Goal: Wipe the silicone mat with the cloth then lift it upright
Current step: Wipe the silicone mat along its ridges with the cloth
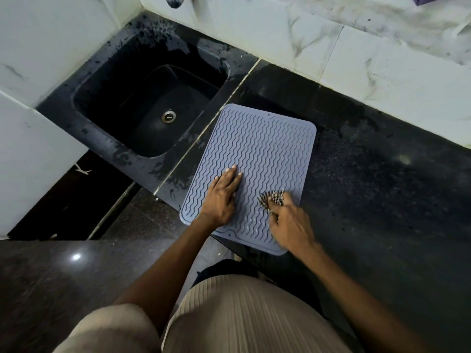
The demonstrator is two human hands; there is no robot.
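A grey-blue silicone mat (257, 154) with wavy ridges lies flat on the black counter, its near corner hanging slightly over the counter's front edge. My left hand (221, 197) presses flat on the mat's near left part, fingers stretched out. My right hand (290, 225) is bunched around a small checked cloth (272, 198), which touches the mat's near right area. Most of the cloth is hidden inside my fingers, and the hand is a little blurred.
A black sink (150, 108) with a metal drain is sunk into the counter left of the mat. White marble-look wall tiles (382, 59) run behind the counter (382, 187). A tap base (174, 1) shows at the top edge. Dark floor lies below left.
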